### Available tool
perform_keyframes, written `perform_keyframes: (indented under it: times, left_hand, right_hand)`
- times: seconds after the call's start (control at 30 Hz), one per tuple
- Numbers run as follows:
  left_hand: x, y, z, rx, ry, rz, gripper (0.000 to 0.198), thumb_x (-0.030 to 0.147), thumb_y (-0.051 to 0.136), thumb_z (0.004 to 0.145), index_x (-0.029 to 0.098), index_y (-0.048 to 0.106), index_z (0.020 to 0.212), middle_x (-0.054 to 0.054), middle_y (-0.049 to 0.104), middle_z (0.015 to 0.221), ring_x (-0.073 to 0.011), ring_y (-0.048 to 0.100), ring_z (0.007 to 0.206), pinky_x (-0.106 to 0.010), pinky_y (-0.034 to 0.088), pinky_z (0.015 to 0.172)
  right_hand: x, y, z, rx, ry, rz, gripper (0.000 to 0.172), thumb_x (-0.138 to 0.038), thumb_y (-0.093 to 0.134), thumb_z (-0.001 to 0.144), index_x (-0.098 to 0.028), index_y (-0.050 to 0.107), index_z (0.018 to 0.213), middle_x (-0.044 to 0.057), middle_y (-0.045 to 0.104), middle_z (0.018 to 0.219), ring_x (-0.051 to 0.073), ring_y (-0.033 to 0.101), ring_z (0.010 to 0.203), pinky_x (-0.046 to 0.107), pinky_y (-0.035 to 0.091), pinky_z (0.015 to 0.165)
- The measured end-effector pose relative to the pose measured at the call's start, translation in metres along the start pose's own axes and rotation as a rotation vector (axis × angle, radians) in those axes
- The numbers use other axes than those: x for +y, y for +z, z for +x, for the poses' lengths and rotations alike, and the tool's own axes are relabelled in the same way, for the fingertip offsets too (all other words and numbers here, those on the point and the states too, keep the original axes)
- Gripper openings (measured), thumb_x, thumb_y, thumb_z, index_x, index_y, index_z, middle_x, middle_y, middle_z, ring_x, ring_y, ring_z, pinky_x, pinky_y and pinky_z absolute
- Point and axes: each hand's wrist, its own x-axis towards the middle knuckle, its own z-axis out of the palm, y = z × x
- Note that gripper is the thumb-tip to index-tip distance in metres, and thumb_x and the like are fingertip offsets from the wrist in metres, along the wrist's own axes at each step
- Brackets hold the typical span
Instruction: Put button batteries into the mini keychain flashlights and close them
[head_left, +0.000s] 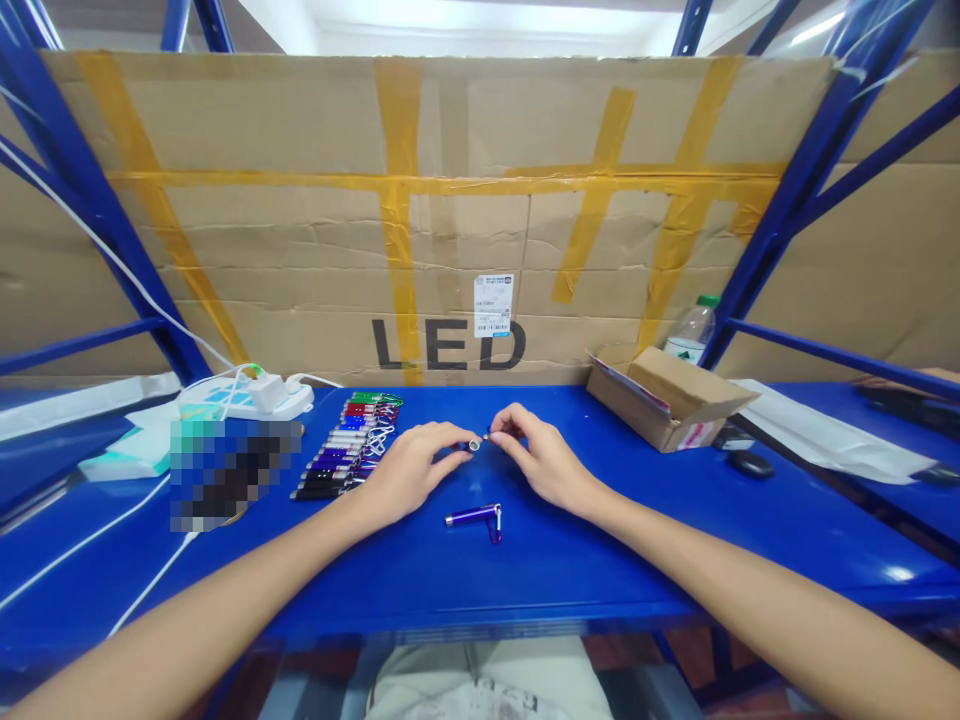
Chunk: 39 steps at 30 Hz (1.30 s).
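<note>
My left hand rests on the blue table and pinches a small blue keychain flashlight by its silver head. Facing it, my right hand pinches a tiny part at the flashlight's tip; what that part is I cannot make out. A purple keychain flashlight with a clip lies loose on the table just in front of both hands. Left of my left hand lies a neat row of several small flashlights in green, red, blue, purple and black.
An open cardboard box sits at the right, a plastic bottle behind it. A white power strip with cables is at the left. Taped cardboard walls the back, between blue rack posts.
</note>
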Motion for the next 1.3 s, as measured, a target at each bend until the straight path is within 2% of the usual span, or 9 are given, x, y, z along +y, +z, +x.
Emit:
perform_keyframes:
  times: [0.17,0.23,0.33,0.5,0.67,0.8,0.93,1.1,1.3]
  left_hand:
    - [0.001,0.0,0.0,-0.006,0.019,-0.004,0.022,0.028,0.061,0.108,0.024,0.076,0.123,-0.006,0.08,0.119,-0.0234,0.074,0.107,-0.037,0.055,0.098]
    - [0.001,0.001,0.0,-0.01,0.02,-0.015,0.021,0.029,0.061,0.108,0.023,0.076,0.122,-0.006,0.08,0.119,-0.0234,0.074,0.107,-0.037,0.055,0.099]
    - [0.001,0.003,0.0,-0.008,0.022,-0.06,0.02,0.029,0.062,0.107,0.023,0.076,0.12,-0.006,0.081,0.118,-0.0227,0.074,0.108,-0.035,0.054,0.1]
    - [0.002,0.005,-0.001,-0.043,-0.023,-0.105,0.02,0.03,0.065,0.106,0.022,0.077,0.119,-0.005,0.081,0.115,-0.0224,0.074,0.105,-0.033,0.055,0.096]
    - [0.004,0.007,0.0,-0.056,-0.051,-0.095,0.017,0.03,0.066,0.105,0.022,0.078,0.113,-0.004,0.082,0.109,-0.0218,0.075,0.098,-0.031,0.055,0.09]
    - [0.004,0.008,0.0,-0.048,-0.073,-0.11,0.016,0.029,0.07,0.102,0.022,0.079,0.114,-0.004,0.082,0.11,-0.022,0.076,0.101,-0.031,0.056,0.092]
    - [0.002,0.01,-0.001,-0.055,-0.092,-0.117,0.018,0.028,0.071,0.101,0.023,0.079,0.117,-0.004,0.083,0.112,-0.0219,0.076,0.102,-0.031,0.057,0.093]
    - [0.003,0.008,-0.001,-0.078,-0.121,-0.119,0.02,0.028,0.072,0.101,0.025,0.079,0.119,-0.004,0.082,0.115,-0.0228,0.076,0.104,-0.032,0.056,0.095]
    - [0.004,0.005,0.0,-0.098,-0.164,-0.16,0.021,0.03,0.073,0.099,0.024,0.08,0.118,-0.003,0.083,0.111,-0.0222,0.077,0.099,-0.032,0.057,0.093]
  right_hand:
    - [-0.007,-0.001,-0.002,0.126,0.022,0.159,0.01,-0.035,0.066,0.103,-0.025,0.065,0.101,0.003,0.072,0.102,0.022,0.066,0.097,0.037,0.051,0.09]
    - [-0.009,-0.003,-0.003,0.142,-0.004,0.166,0.009,-0.034,0.068,0.102,-0.026,0.068,0.107,0.004,0.074,0.108,0.023,0.066,0.101,0.039,0.052,0.092]
    - [-0.013,-0.005,-0.005,0.117,-0.078,0.115,0.015,-0.032,0.067,0.104,-0.027,0.073,0.117,0.005,0.077,0.112,0.025,0.066,0.105,0.042,0.051,0.096]
    - [-0.022,-0.005,-0.01,0.035,-0.155,0.045,0.015,-0.037,0.067,0.105,-0.026,0.077,0.104,0.005,0.078,0.1,0.025,0.066,0.097,0.043,0.05,0.092]
    - [-0.027,-0.004,-0.012,0.02,-0.208,0.05,0.022,-0.035,0.06,0.109,-0.028,0.079,0.117,0.007,0.079,0.108,0.026,0.068,0.104,0.045,0.053,0.096]
    - [-0.028,-0.006,-0.011,0.03,-0.197,0.097,0.019,-0.03,0.062,0.108,-0.027,0.078,0.118,0.006,0.081,0.111,0.025,0.071,0.104,0.045,0.053,0.1]
    - [-0.028,-0.007,-0.01,0.06,-0.146,0.102,0.019,-0.032,0.064,0.107,-0.026,0.077,0.12,0.006,0.08,0.109,0.024,0.072,0.101,0.042,0.055,0.095]
    - [-0.029,-0.006,-0.01,0.005,-0.063,0.2,0.014,-0.034,0.066,0.106,-0.025,0.072,0.115,0.004,0.08,0.107,0.021,0.073,0.096,0.036,0.058,0.089]
    - [-0.025,-0.007,-0.008,0.057,-0.103,0.04,0.014,-0.036,0.064,0.107,-0.025,0.072,0.107,0.005,0.078,0.101,0.023,0.07,0.093,0.038,0.055,0.088]
